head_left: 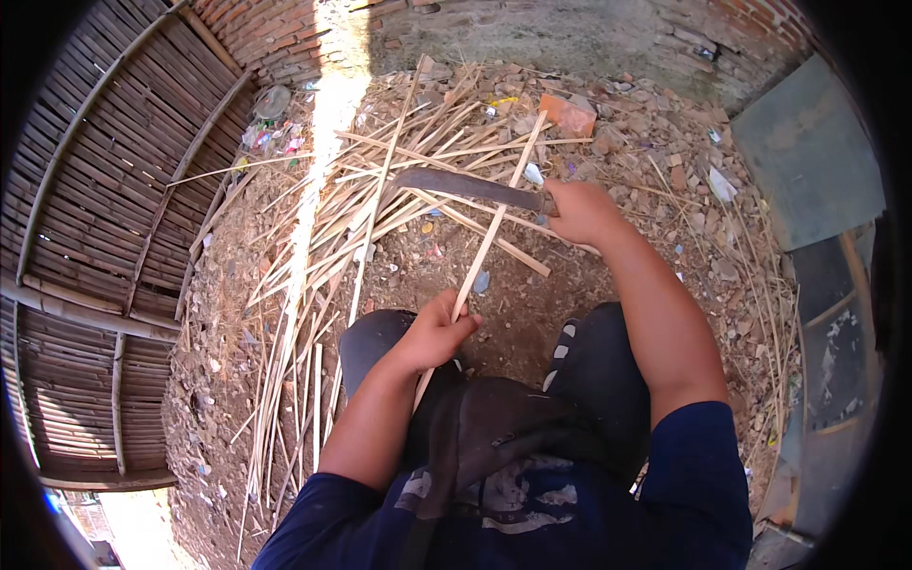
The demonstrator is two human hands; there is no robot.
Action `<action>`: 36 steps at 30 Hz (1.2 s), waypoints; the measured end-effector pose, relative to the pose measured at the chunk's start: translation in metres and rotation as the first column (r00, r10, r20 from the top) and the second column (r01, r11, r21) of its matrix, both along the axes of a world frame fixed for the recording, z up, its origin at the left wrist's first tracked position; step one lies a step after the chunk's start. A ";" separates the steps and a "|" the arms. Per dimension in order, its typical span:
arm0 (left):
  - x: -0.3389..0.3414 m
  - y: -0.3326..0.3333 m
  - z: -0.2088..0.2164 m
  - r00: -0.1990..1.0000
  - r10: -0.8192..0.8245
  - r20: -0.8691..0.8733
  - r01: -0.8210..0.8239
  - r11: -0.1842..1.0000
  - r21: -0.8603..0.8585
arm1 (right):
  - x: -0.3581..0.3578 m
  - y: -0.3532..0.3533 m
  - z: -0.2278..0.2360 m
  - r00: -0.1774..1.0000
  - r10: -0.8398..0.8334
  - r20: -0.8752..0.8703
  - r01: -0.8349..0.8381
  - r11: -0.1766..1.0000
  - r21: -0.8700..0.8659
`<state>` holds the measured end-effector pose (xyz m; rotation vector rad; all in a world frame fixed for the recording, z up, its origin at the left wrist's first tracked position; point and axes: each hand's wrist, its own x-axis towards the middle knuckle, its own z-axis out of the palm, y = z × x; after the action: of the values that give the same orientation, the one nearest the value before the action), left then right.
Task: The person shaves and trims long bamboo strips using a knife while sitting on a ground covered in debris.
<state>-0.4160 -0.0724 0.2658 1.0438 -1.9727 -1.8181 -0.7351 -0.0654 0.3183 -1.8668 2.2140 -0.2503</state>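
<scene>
My left hand (440, 330) is closed round a long pale bamboo strip (513, 187), which slants up and away to the right from between my knees. In my right hand (581, 213) is the handle of a machete (465, 184) with a dark, curved blade. The blade points left and crosses the upper part of the strip; whether its edge touches the strip I cannot tell. Beyond and to the left of my hands lies a loose heap of split bamboo strips (380, 226), spread at many angles on the ground.
A slatted bamboo wall (104, 180) stands at the left, a brick wall (532, 38) at the back. Grey panels (807, 147) lean at the right. Rubble and litter cover the dirt ground, with an orange brick-like block (568, 114) behind the heap.
</scene>
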 end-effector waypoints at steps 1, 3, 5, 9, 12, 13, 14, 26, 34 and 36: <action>0.000 0.000 0.000 1.000 0.004 -0.007 -0.004 1.000 0.000 | 0.001 -0.001 0.000 0.999 -0.001 -0.045 0.001 1.000 -0.016; 0.000 -0.001 -0.002 0.999 0.038 0.009 -0.038 0.999 0.011 | 0.009 0.001 0.008 1.000 -0.011 -0.020 0.010 1.000 -0.028; 0.001 -0.002 -0.001 0.998 0.057 0.004 -0.057 0.998 0.032 | 0.019 0.002 0.011 1.000 -0.002 -0.001 0.002 0.999 -0.042; -0.001 -0.002 0.004 0.998 0.051 -0.036 -0.049 0.997 0.057 | 0.020 0.003 0.010 0.997 0.031 -0.067 -0.037 0.996 -0.081; -0.003 0.000 0.006 0.998 0.050 -0.031 -0.048 0.998 0.042 | 0.020 0.000 0.005 0.991 -0.027 -0.130 0.013 0.994 -0.109; -0.003 0.001 0.007 0.999 0.049 -0.025 -0.048 0.998 0.035 | 0.020 -0.001 0.004 0.988 -0.061 -0.142 0.044 0.992 -0.119; -0.003 0.000 0.007 0.998 0.048 -0.029 -0.047 0.998 0.044 | 0.021 0.000 0.005 0.992 -0.067 -0.108 0.055 0.992 -0.113; -0.001 0.000 -0.001 0.999 -0.006 -0.040 0.007 0.999 0.044 | 0.015 -0.005 -0.024 0.897 0.211 0.389 -0.271 0.957 0.106; -0.003 0.002 0.005 1.000 0.027 0.008 -0.027 0.997 0.076 | 0.017 -0.007 -0.018 0.948 0.149 0.280 -0.177 0.981 0.075; -0.001 0.002 0.000 1.000 0.029 0.002 -0.029 0.997 0.070 | 0.038 -0.005 0.003 0.935 0.258 0.243 -0.309 0.929 0.202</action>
<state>-0.4169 -0.0701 0.2659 1.0883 -1.8969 -1.8847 -0.6970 -0.0700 0.3216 -1.8989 1.7230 -0.1179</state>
